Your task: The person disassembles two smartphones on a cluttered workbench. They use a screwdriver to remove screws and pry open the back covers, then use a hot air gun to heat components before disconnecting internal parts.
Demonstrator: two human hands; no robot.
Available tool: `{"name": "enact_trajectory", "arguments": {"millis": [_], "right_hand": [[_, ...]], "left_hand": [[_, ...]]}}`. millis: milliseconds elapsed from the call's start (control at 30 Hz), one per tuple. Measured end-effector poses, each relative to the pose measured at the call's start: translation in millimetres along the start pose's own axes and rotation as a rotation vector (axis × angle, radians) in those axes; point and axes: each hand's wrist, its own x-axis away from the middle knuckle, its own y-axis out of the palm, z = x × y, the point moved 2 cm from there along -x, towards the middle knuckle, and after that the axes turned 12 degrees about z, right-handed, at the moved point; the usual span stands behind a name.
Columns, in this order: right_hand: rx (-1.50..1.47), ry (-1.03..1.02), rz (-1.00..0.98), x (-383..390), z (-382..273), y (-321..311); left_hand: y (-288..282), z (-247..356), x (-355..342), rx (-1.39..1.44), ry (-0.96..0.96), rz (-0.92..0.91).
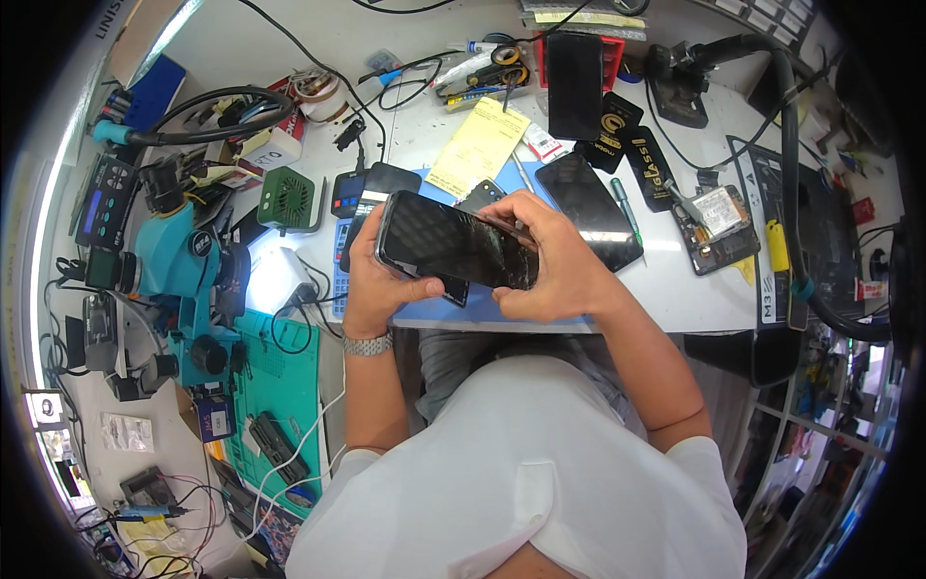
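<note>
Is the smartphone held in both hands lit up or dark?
Dark: the smartphone shows a black screen with faint reflections and crack-like lines near the right hand, but no lit display.

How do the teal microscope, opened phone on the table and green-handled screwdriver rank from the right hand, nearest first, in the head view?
1. Green-handled screwdriver: right of the right hand.
2. Opened phone: farther right.
3. Teal microscope: far left.

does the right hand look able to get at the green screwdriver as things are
Probably yes, once it frees itself: the right hand holds a raised phone together with the left hand. The green screwdriver lies close by on its right, beside a flat-lying phone, with nothing seen on top.
</note>
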Motion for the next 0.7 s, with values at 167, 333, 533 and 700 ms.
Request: {"name": "enact_trajectory", "arguments": {"millis": [167, 333, 533, 700], "right_hand": [[-0.020, -0.015, 0.005, -5.4, -2.2, -7.4], [0.050, -0.018, -0.019, -1.4, -10.3, -11.5], [0.081, 0.002, 0.030, 8.5, -3.0, -2.7], [0.124, -0.004, 0.045, 14.5, -8.2, 3.5]], "left_hand": [[-0.3, -2.5, -4.6, -0.025, 0.007, -0.004], [-3.9, -6.1, -4.9, -0.116, 0.067, -0.059], [4.9, -4.7, -2.7, -0.112, 0.064, -0.047], [2.0, -5.7, 0.3, -0.124, 0.080, -0.049]]}}
